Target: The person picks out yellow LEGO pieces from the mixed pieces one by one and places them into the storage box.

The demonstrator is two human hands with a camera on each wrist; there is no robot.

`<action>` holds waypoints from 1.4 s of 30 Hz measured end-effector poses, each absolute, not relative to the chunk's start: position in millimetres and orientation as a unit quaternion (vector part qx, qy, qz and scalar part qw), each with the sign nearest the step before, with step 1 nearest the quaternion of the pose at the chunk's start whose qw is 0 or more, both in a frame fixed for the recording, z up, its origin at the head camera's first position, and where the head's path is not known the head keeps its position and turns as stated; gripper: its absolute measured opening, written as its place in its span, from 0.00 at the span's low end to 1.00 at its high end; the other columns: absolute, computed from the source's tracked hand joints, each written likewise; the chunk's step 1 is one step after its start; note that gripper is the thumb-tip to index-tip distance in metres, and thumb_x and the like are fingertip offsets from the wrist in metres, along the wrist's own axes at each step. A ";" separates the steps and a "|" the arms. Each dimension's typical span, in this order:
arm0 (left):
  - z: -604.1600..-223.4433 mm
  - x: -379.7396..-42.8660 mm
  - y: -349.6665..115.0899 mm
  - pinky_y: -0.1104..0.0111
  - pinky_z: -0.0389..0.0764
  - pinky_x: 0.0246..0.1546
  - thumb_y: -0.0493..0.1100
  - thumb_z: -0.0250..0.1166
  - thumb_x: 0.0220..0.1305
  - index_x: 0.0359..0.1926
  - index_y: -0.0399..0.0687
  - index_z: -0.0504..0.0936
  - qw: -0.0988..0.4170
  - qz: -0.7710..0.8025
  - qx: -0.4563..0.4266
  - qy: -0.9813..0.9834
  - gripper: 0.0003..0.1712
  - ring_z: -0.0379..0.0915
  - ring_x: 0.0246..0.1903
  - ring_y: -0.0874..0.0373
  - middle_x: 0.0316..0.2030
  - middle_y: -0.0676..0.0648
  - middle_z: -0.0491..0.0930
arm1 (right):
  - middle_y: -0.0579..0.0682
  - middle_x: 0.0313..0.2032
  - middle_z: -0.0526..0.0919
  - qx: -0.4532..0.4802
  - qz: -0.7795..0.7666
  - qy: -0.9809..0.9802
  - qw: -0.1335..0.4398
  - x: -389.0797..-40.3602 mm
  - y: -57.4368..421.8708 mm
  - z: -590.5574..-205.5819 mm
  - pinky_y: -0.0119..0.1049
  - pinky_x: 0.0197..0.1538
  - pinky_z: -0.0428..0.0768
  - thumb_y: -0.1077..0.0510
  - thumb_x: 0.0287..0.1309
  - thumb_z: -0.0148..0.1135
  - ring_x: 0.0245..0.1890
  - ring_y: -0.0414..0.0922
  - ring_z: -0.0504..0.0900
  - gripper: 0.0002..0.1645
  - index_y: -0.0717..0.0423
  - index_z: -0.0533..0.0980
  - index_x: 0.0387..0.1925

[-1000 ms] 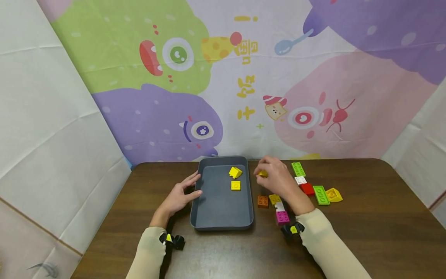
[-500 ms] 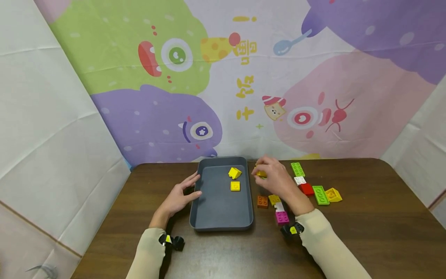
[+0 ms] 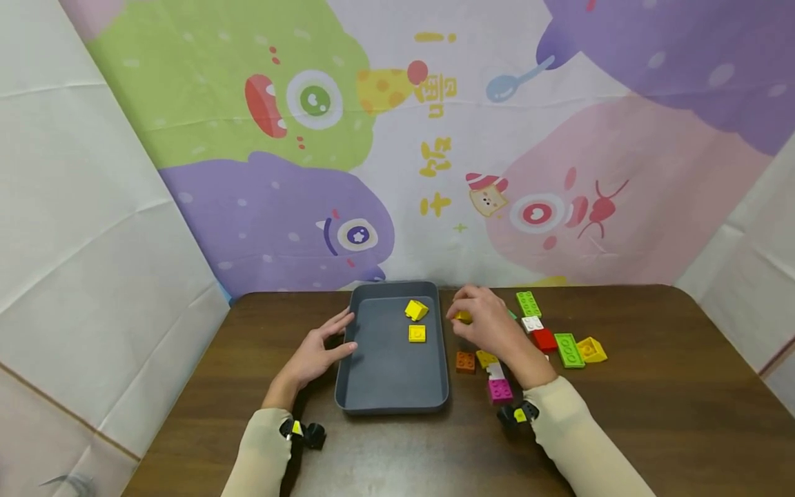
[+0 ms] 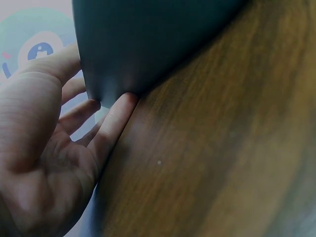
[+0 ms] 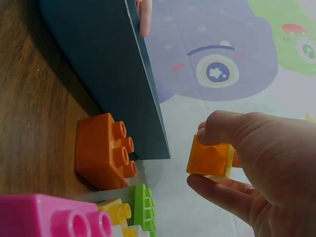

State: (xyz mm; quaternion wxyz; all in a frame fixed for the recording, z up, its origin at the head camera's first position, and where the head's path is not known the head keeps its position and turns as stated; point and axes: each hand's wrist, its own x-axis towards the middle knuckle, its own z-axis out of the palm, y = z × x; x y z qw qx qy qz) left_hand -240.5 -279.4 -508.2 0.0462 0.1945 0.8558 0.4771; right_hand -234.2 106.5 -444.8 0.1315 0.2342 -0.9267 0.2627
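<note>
My left hand (image 3: 312, 355) rests against the left wall of a dark grey tray (image 3: 391, 386); the left wrist view shows its fingertips on the tray's outer side, with the fingers spread. My right hand (image 3: 487, 321) pinches a yellow building brick (image 5: 211, 157) between thumb and fingers, just right of the tray. The right wrist view shows this brick raised off the table, its orange-tinted face toward the camera. Inside the tray lie a yellow sloped brick (image 3: 416, 310) and a yellow square brick (image 3: 417, 334).
An orange brick (image 3: 465, 362) sits beside the tray's right wall. Near it are a yellow brick (image 3: 486, 359), a white one (image 3: 495, 371) and a magenta one (image 3: 499, 391). Farther right lie green (image 3: 569, 351), red (image 3: 544, 339), white (image 3: 531, 324) and yellow sloped (image 3: 591, 350) bricks.
The right hand, still holding the yellow brick, has shifted very slightly left toward the tray. The left hand stays at the tray's wall; the whole view has drifted a little.
</note>
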 end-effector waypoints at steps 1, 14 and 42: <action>-506.8 -240.2 -278.2 0.32 0.69 0.80 0.55 0.73 0.79 0.87 0.44 0.67 0.049 0.479 0.189 0.856 0.46 0.70 0.78 0.29 0.91 0.41 0.58 | 0.57 0.52 0.89 0.234 0.260 -0.928 0.129 -234.5 106.7 -444.7 0.63 0.60 0.87 0.65 0.64 0.79 0.54 0.60 0.84 0.05 0.57 0.94 0.41; -523.2 -250.0 -286.3 0.41 0.76 0.77 0.58 0.73 0.79 0.87 0.49 0.69 0.033 0.467 0.206 0.859 0.44 0.72 0.76 0.34 0.90 0.45 0.60 | 0.58 0.52 0.91 0.242 0.254 -0.930 0.112 -240.9 107.2 -432.6 0.62 0.61 0.87 0.65 0.65 0.79 0.54 0.60 0.86 0.05 0.57 0.94 0.42; -501.2 -238.9 -273.0 0.29 0.61 0.84 0.42 0.72 0.80 0.87 0.40 0.66 0.066 0.491 0.170 0.852 0.42 0.66 0.81 0.28 0.91 0.38 0.55 | 0.57 0.52 0.91 0.239 0.233 -0.939 0.085 -246.6 101.6 -405.6 0.58 0.62 0.88 0.65 0.67 0.78 0.54 0.59 0.86 0.06 0.57 0.94 0.43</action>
